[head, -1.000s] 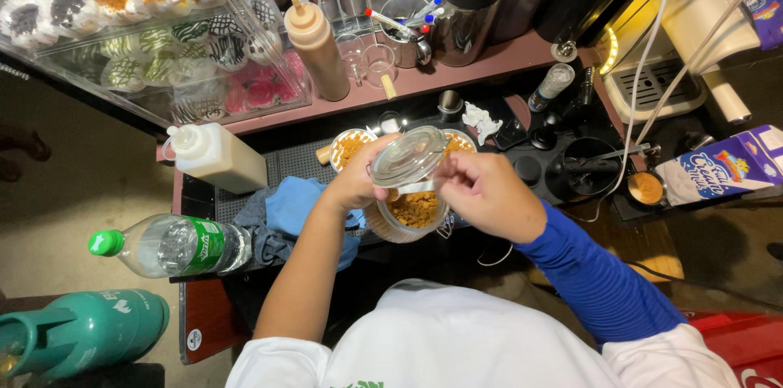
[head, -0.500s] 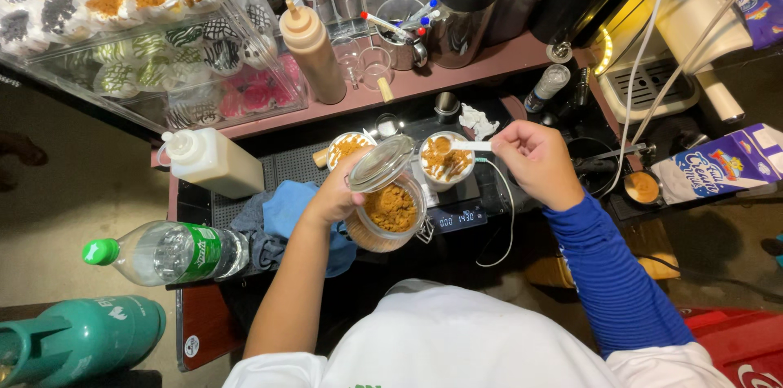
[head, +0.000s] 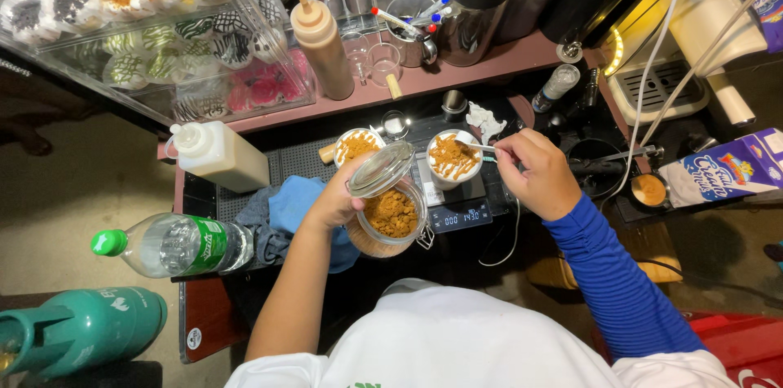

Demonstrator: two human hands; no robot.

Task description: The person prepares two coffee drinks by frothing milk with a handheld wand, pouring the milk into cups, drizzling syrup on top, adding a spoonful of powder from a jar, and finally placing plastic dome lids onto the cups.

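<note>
A dark, crowded worktop (head: 310, 161) stretches in front of me, with a reddish shelf (head: 424, 82) along its far edge and bare floor off to my left. Little open room is left: the only free patch is the mat just beyond the scale (head: 461, 215), and things hem it in on every side.

Nearest me, my left hand (head: 334, 205) is wrapped around a glass jar (head: 390, 221) of brown crumbs, its hinged lid (head: 381, 169) tipped open above the mouth. The jar hangs over the near edge of the worktop, just left of the scale. My right hand (head: 542, 174) is closed on a spoon (head: 483, 148), pinching the handle, with the bowl end reaching over a white cup (head: 453, 158) topped with crumbs and drizzle; that cup stands on the scale. A second topped cup (head: 357, 145) sits just left, behind the lid.

To my left lie a blue cloth (head: 294, 200), a water bottle (head: 175, 243) on its side and a squeeze bottle (head: 216, 156). Farther off, on the shelf, stand a tan sauce bottle (head: 322, 47), a pen cup (head: 412, 17) and a clear case of cakes (head: 147, 21).
</note>
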